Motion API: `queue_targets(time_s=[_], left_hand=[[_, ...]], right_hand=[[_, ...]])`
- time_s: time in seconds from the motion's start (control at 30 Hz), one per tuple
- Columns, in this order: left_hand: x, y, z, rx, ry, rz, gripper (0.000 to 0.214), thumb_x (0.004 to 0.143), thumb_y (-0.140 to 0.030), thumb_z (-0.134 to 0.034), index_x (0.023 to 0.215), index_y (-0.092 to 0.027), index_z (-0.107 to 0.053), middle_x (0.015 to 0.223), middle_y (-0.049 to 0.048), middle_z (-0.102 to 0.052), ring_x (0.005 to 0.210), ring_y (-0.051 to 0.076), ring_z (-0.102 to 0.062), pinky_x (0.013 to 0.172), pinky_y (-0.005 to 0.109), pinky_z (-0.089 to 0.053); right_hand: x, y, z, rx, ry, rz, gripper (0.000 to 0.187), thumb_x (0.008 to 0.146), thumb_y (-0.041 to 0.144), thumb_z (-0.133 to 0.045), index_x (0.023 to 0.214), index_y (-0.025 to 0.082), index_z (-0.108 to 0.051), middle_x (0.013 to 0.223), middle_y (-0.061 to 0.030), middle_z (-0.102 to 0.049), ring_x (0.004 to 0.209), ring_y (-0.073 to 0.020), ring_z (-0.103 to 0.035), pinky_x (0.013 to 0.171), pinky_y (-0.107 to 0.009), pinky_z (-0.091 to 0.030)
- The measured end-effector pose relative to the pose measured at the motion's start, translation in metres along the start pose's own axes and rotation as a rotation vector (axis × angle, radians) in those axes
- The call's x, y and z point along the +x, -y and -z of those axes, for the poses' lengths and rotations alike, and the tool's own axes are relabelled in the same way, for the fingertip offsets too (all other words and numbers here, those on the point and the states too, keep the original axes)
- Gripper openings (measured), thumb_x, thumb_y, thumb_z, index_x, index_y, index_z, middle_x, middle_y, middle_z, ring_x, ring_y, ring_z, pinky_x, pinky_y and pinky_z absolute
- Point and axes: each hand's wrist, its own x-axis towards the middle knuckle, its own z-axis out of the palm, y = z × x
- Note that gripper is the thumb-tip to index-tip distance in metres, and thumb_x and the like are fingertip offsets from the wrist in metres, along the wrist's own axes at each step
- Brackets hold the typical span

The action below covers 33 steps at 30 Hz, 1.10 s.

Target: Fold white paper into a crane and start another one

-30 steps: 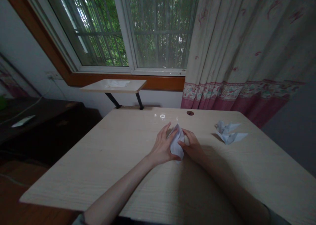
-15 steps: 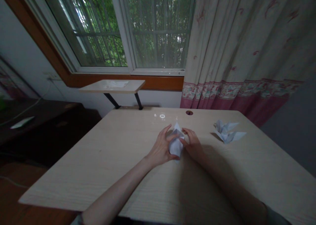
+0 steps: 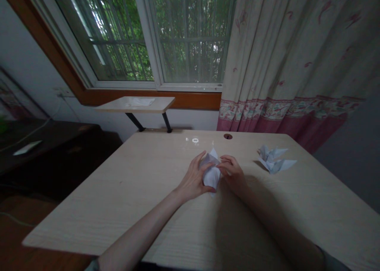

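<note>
A folded piece of white paper (image 3: pixel 211 178) lies on the table between my hands, its pointed tip away from me and a flap partly raised. My left hand (image 3: pixel 196 176) holds its left side, the thumb near the lower end and the fingers across the upper part. With thumb and fingertips close together, my right hand (image 3: pixel 233 172) pinches the right edge of the paper near its middle. The fingers hide part of the folds. To the right stand folded paper cranes (image 3: pixel 273 160), touching or very close together; I cannot tell how many.
The pale wooden table (image 3: pixel 133 207) has a round cable hole (image 3: pixel 228 136) near its back edge. A small raised shelf (image 3: pixel 115 104) at the back left carries white paper (image 3: pixel 140 101). A patterned curtain (image 3: pixel 267 65) hangs behind on the right, and a dark cabinet (image 3: pixel 74 136) stands left.
My right thumb and fingertips have come together on the right edge of the paper, and its upper flap has shifted slightly. The left hand has stayed nearly still.
</note>
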Motion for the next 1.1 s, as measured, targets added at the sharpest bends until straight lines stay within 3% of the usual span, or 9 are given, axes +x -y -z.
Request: queue_targets(time_s=[0.17,0.33,0.53,0.63,0.73,0.87,0.97,1.1], left_hand=[[-0.002,0.002,0.0,-0.016,0.035,0.04,0.109,0.058,-0.044,-0.091,0.145,-0.036,-0.026,0.149,0.0142,-0.022,0.138,0.043,-0.027,0.107,0.065,-0.034],[-0.004,0.002,0.001,-0.125,0.044,0.056,0.086,0.075,-0.04,-0.08,0.144,-0.036,-0.029,0.152,0.0127,-0.019,0.14,0.039,-0.025,0.11,0.062,-0.033],[-0.003,0.001,0.001,-0.334,-0.138,0.058,0.066,0.084,-0.033,-0.073,0.137,-0.032,-0.035,0.151,0.0119,-0.023,0.143,0.033,-0.024,0.112,0.057,-0.032],[-0.003,0.0,0.0,-0.507,-0.234,0.192,0.055,0.091,-0.034,-0.064,0.137,-0.031,-0.035,0.148,0.0124,-0.03,0.135,0.029,-0.038,0.101,0.049,-0.045],[-0.003,0.004,-0.003,-0.726,-0.312,0.316,0.047,0.095,-0.039,-0.056,0.137,-0.03,-0.036,0.143,0.0117,-0.04,0.12,0.024,-0.054,0.096,0.043,-0.048],[-0.001,0.013,-0.009,-0.866,-0.375,0.402,0.04,0.096,-0.045,-0.053,0.13,-0.024,-0.048,0.125,0.0104,-0.059,0.114,0.024,-0.059,0.099,0.041,-0.045],[0.001,0.016,-0.01,-0.893,-0.328,0.464,0.039,0.092,-0.047,-0.058,0.118,-0.018,-0.06,0.117,0.0113,-0.065,0.108,0.025,-0.061,0.095,0.038,-0.047],[0.004,0.012,-0.007,-0.912,-0.283,0.496,0.046,0.084,-0.049,-0.068,0.116,-0.017,-0.062,0.113,0.0119,-0.068,0.103,0.025,-0.064,0.092,0.038,-0.049]], right_hand=[[-0.003,-0.004,0.0,-0.06,0.085,0.037,0.023,0.093,0.033,-0.057,0.111,0.027,-0.069,0.115,-0.0097,-0.064,0.107,-0.0269,-0.059,0.092,-0.045,-0.05],[-0.003,-0.005,0.0,-0.034,0.09,0.04,0.027,0.092,0.036,-0.059,0.117,0.026,-0.064,0.114,-0.0098,-0.064,0.108,-0.0269,-0.059,0.093,-0.047,-0.05],[-0.002,-0.002,0.001,0.021,0.086,0.016,0.026,0.091,0.033,-0.062,0.115,0.025,-0.062,0.113,-0.0105,-0.063,0.108,-0.0265,-0.059,0.093,-0.046,-0.05],[-0.001,-0.001,0.001,0.05,0.074,0.011,0.024,0.09,0.032,-0.062,0.114,0.025,-0.062,0.11,-0.0102,-0.062,0.104,-0.0256,-0.06,0.089,-0.043,-0.053],[0.0,0.001,0.001,0.071,0.065,-0.005,0.024,0.089,0.029,-0.062,0.112,0.024,-0.062,0.109,-0.0102,-0.062,0.096,-0.0234,-0.062,0.081,-0.039,-0.055],[0.0,0.004,0.002,0.083,0.062,-0.04,0.022,0.09,0.026,-0.059,0.111,0.023,-0.062,0.108,-0.01,-0.062,0.09,-0.0213,-0.063,0.079,-0.037,-0.056],[-0.001,0.006,0.002,0.082,0.069,-0.061,0.02,0.091,0.028,-0.057,0.11,0.023,-0.061,0.108,-0.0097,-0.062,0.088,-0.0209,-0.063,0.08,-0.038,-0.055],[-0.001,0.009,0.004,0.084,0.079,-0.065,0.019,0.091,0.03,-0.056,0.108,0.023,-0.061,0.107,-0.0094,-0.063,0.092,-0.0221,-0.063,0.081,-0.038,-0.055]])
